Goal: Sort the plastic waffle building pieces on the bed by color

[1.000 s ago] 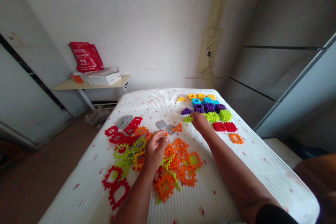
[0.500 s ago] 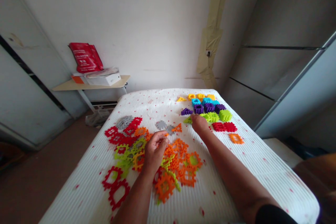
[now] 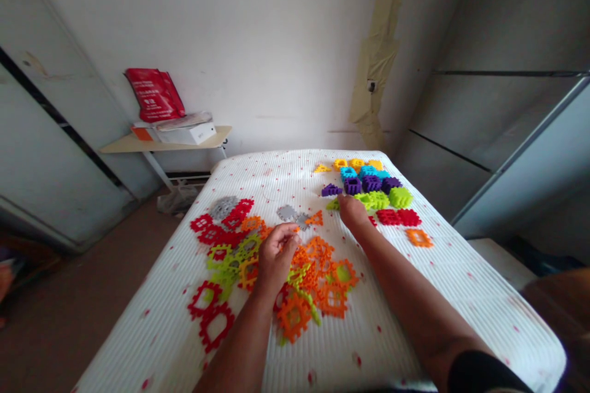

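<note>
Little has moved since the earlier frame: both hands keep their spots, only the camera view has swung a bit, so most things sit slightly higher and further right. Clock positions: 12 = away from the person. Left hand (image 3: 275,252): thumb and index fingers pinched on a small orange piece (image 3: 297,229), only its tip showing. Right hand (image 3: 354,211): at 2 o'clock from the left, down at a lime piece (image 3: 334,204) that pokes out at its 9 to 10 o'clock; fingers hidden, can't tell if they grip it. Around the right hand: purple triangle (image 3: 332,190) at 10, purple stacks (image 3: 371,183) at 1, lime stack (image 3: 401,198) at 2, red stacks (image 3: 399,217) at 3, lone orange square (image 3: 419,237) at 4. Blue stacks (image 3: 367,172) and yellow stacks (image 3: 357,164) sit past the purple, near 12 to 1. Around the left hand: grey plate (image 3: 286,213) at 12, orange triangle (image 3: 315,218) between 1 and 2, loose orange heap (image 3: 318,282) at 4, red frames (image 3: 216,325) near 7 to 8, grey heap (image 3: 224,207) at 10. All on the white ribbed surface (image 3: 152,325)
</note>
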Available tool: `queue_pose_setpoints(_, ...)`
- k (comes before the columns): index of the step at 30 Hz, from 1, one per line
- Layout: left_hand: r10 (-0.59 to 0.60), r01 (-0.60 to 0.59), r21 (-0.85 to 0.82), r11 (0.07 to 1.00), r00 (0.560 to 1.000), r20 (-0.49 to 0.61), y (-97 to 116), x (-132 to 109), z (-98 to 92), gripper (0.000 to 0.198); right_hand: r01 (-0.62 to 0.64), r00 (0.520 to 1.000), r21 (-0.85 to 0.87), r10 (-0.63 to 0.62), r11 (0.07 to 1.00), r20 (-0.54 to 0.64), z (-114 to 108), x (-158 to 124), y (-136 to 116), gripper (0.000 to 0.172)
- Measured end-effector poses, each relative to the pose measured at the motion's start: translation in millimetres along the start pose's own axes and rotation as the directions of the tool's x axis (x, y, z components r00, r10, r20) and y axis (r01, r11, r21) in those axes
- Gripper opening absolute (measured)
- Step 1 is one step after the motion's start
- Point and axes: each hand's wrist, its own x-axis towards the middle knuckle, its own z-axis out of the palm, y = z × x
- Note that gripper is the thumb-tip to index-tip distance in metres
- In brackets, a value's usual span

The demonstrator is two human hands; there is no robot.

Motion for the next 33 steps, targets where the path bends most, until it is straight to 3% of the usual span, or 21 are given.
queue_pose_setpoints(6,-0.004,0.004,-0.007,1.000,1.000,-0.020,4,0,-0.4,0.025,-0.016,0.996,0.013,0.017,1.000,-0.091,-10,-7,-3,0.042)
queue_pose_setpoints(8,-0.004,0.003,-0.015,1.000,0.999,-0.042,8,0,-0.9,0.024,0.077,0.988,0.082,-0.065,0.994,-0.141,-19,-13,-4,0.038)
queue_pose_setpoints(10,0.011,-0.013,-0.012,1.000,0.995,-0.098,10,1,-1.9,0.022,0.283,0.957,0.232,-0.257,0.930,-0.139,-29,-23,-4,0.029)
queue_pose_setpoints(12,0.022,-0.024,-0.012,1.000,0.987,-0.161,13,2,-3.3,0.020,0.482,0.861,0.436,-0.502,0.761,-0.075,-36,-36,-7,0.019)
queue_pose_setpoints(15,0.015,-0.021,-0.026,0.999,0.975,-0.221,14,3,-5.1,0.020,0.579,0.682,0.629,-0.731,0.520,-0.023,-38,-60,-15,0.016)
queue_pose_setpoints(18,0.010,-0.017,-0.028,0.999,0.972,-0.235,15,3,-5.4,0.019,0.686,0.584,0.570,-0.810,0.453,-0.059,-30,-82,-28,0.022)
queue_pose_setpoints(20,0.001,-0.008,-0.028,1.000,0.973,-0.230,15,2,-4.9,0.019,0.739,0.575,0.470,-0.815,0.482,-0.069,-24,-91,-37,0.029)
queue_pose_setpoints(27,-0.020,0.010,-0.047,0.999,0.974,-0.224,15,2,-2.1,0.019,0.717,0.673,0.213,-0.739,0.664,0.039,-19,-100,-51,0.024)
queue_pose_setpoints(30,-0.019,0.009,-0.049,0.999,0.978,-0.209,13,3,-1.9,0.020,0.710,0.687,0.144,-0.723,0.689,0.074,-21,-102,-54,0.020)
queue_pose_setpoints(33,-0.021,0.011,-0.051,0.999,0.980,-0.196,11,3,-2.3,0.021,0.728,0.660,0.198,-0.749,0.656,0.055,-22,-101,-53,0.018)
